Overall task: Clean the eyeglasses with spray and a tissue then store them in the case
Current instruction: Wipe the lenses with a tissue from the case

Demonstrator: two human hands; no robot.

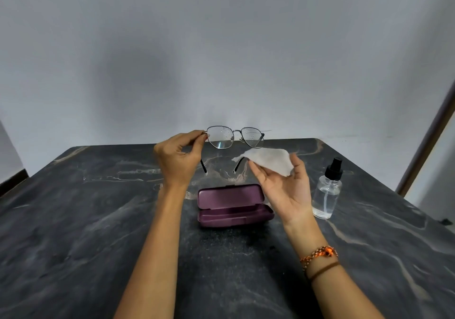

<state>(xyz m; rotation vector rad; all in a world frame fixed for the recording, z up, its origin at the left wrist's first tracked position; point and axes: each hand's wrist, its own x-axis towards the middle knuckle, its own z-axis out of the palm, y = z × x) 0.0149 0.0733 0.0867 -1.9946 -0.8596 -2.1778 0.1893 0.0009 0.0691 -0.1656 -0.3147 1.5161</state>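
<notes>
My left hand (pixel 177 159) pinches the thin metal-framed eyeglasses (pixel 235 137) at their left hinge and holds them up above the table, lenses facing me with droplets on them and both temples hanging down. My right hand (pixel 280 185) is palm up just below and right of the glasses, holding a white tissue (pixel 269 160) across its fingers. The tissue's edge lies close under the right lens; I cannot tell whether it touches. An open purple glasses case (pixel 232 205) lies on the table beneath both hands, nothing inside it.
A clear spray bottle (pixel 327 192) with a black nozzle stands upright right of the case, close to my right hand. The dark marbled table (pixel 98 232) meets a grey wall behind. A door frame (pixel 428 144) runs along the far right.
</notes>
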